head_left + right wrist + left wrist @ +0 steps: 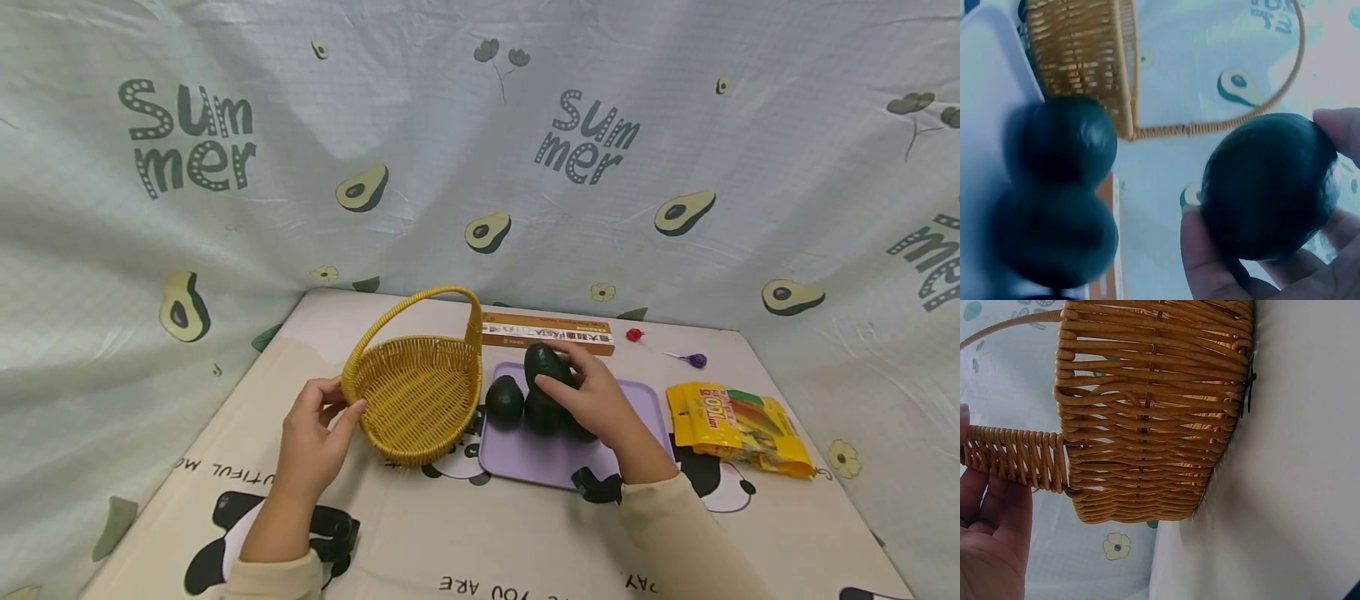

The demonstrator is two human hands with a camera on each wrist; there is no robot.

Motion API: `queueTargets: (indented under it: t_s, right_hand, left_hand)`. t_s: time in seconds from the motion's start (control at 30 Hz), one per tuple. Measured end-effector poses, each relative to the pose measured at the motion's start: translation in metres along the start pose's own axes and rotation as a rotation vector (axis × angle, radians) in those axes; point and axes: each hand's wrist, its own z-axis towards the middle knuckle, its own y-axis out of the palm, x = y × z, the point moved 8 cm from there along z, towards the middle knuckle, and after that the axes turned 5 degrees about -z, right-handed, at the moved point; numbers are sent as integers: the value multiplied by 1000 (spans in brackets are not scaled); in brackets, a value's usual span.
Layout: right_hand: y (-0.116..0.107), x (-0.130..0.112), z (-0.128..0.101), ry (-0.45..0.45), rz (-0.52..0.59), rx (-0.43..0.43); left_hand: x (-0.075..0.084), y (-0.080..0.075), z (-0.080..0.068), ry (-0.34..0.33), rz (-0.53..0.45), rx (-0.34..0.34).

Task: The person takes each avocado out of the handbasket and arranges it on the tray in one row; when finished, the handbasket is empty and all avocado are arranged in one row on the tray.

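Observation:
My left hand (pixel 315 437) grips a yellow woven basket (pixel 420 404) at the lower part of its arched handle (pixel 1016 459). The basket's inside shows bare weave. In my right hand (pixel 600 404) is a dark green avocado (pixel 543 364), held between thumb and fingers above a lilac tray (pixel 525 472). More avocados lie on that tray: one at its left side (pixel 505 402), another right beside it (pixel 543 415), and one partly hidden under my right hand. The right wrist view shows the held avocado (pixel 1269 187) raised apart from two others (pixel 1069 140).
Behind the tray lies a long pasta box (pixel 547 332). A red lollipop (pixel 635 334) and a purple lollipop (pixel 696 360) are at the back right, with a yellow snack bag (pixel 738 427) nearer. A printed cloth (pixel 450 108) hangs around the table's back and sides.

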Motion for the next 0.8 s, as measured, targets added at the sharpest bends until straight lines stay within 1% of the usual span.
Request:
queueTargets:
  t_s: [0.17,0.27,0.33,0.53,0.7,0.8]
  right_hand:
    - [-18,12,-9,-1,50,56]
    - [-28,20,-15,20,69,75]
    - [-34,27,-18,54,63,94]
    - [-56,46,-27,162,-50,159]
    - [-68,65,-33,198,-163,203]
    - [-71,75,-36,219,-228,207]
  left_hand:
    - [1,0,0,6,12,2]
    - [1,0,0,7,13,3]
    - [1,0,0,7,10,2]
    - [0,1,0,6,-1,1]
    - [0,0,0,5,23,4]
    - [0,-1,-1,2,39,10]
